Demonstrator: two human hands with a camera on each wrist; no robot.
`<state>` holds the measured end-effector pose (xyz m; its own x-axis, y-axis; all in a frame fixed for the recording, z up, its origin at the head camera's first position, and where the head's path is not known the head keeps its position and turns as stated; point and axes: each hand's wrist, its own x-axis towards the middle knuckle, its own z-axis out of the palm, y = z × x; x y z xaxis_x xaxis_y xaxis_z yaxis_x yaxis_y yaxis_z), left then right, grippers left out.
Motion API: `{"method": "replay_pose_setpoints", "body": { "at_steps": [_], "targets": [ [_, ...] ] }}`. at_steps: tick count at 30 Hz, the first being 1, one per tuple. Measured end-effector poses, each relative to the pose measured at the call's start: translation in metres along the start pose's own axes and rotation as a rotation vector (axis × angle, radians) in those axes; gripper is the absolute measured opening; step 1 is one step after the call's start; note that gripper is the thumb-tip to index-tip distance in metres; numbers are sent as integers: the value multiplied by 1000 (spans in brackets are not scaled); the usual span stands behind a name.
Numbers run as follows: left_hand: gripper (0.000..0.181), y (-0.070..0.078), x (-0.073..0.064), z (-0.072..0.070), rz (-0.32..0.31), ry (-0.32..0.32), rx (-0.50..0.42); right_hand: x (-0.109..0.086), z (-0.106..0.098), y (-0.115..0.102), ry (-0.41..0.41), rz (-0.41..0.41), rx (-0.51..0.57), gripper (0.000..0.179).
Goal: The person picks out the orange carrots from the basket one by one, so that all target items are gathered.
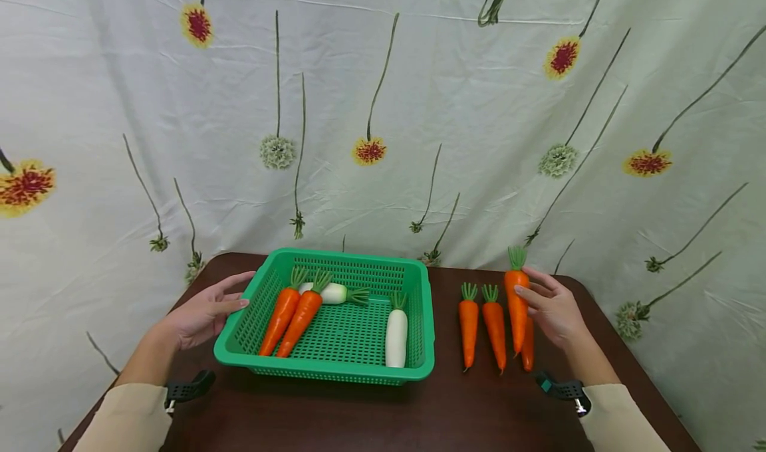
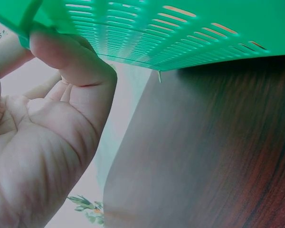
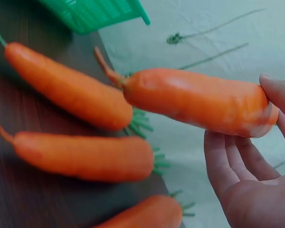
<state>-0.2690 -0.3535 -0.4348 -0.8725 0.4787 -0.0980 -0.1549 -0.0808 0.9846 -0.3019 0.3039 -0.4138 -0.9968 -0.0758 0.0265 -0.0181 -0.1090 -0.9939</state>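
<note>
My left hand grips the left rim of a green plastic basket, thumb at the rim in the left wrist view. Two carrots lie side by side in the basket's left part, partly over a white radish. A second white radish lies along the right side. My right hand pinches an orange carrot between thumb and fingers, raised above the table with its tip pointing down. Beneath and beside it lie three more carrots, the rightmost partly hidden by the held one.
The dark brown wooden table has rounded far corners. A pale cloth printed with flowers hangs close behind its back edge and along the sides. The basket's right wall stands a short way left of the loose carrots.
</note>
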Motion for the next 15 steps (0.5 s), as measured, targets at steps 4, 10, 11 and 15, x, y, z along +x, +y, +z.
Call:
{"method": "replay_pose_setpoints", "body": {
  "at_steps": [4, 10, 11, 15],
  "targets": [
    [79, 0, 0, 0, 2, -8, -6, 0, -11, 5, 34, -5, -37, 60],
    [79, 1, 0, 1, -3, -4, -11, 3, -26, 13, 88, 5, -152, 57],
    [79, 1, 0, 1, -5, -1, -13, 4, -29, 15, 92, 7, -167, 57],
    [78, 1, -1, 2, 0, -5, -21, 7, -35, 20, 109, 8, -226, 59]
  ]
}}
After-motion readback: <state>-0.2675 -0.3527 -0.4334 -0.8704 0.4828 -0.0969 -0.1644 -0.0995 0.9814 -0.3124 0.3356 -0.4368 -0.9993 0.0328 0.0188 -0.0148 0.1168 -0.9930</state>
